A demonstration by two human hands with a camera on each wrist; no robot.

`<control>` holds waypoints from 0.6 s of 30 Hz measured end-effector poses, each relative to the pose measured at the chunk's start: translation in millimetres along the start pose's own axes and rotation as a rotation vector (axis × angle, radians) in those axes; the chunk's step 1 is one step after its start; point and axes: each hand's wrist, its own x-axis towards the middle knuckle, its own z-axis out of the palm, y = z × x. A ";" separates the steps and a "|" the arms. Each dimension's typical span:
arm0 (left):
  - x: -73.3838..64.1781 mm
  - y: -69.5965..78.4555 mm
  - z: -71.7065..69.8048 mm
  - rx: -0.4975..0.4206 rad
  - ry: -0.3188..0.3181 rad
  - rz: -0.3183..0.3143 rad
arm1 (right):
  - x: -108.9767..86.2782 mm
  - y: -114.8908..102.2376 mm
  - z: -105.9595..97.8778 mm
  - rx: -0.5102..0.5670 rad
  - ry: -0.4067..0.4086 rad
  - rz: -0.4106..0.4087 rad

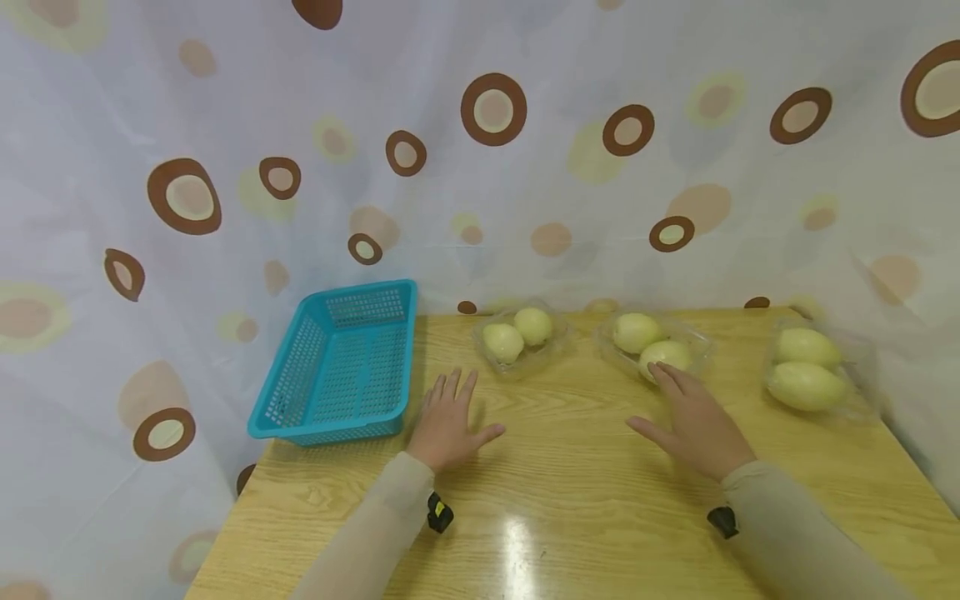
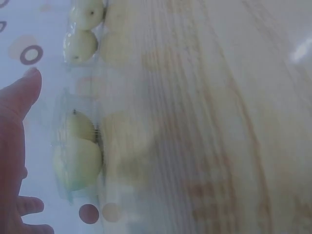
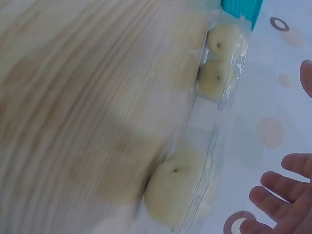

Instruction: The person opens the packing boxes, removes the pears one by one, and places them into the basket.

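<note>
My left hand [image 1: 445, 425] is spread over the table, just right of the blue-green plastic basket [image 1: 408, 358], with nothing in it. Behind it stands a clear plastic box [image 1: 517, 363] with two pale yellow-green fruits [image 1: 503, 342], pear-like in look. The right hand [image 1: 693, 425] has its fingers extended and holds nothing. In the head view its fingertips overlap the front fruit [image 1: 637, 333] pair in the middle clear box [image 1: 697, 343]. The right wrist view shows these fingers [image 3: 273, 202] apart from the nearest fruit [image 3: 173, 190].
At the far right of the wooden table [image 1: 570, 475] sits a third clear box [image 1: 862, 387] with two larger-looking fruits [image 1: 806, 386]. A patterned white sheet [image 1: 450, 183] hangs behind the table and along its sides. The basket stands at the table's left edge.
</note>
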 end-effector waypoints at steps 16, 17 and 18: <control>39.8 19.7 -19.6 0.056 0.020 0.065 | 62.7 -24.5 25.0 -0.045 0.014 -0.100; 43.1 19.9 -20.1 0.064 0.022 0.067 | 67.8 -25.9 26.9 -0.049 0.012 -0.109; 46.4 20.1 -20.8 0.065 0.022 0.066 | 72.6 -27.1 28.5 -0.058 0.009 -0.119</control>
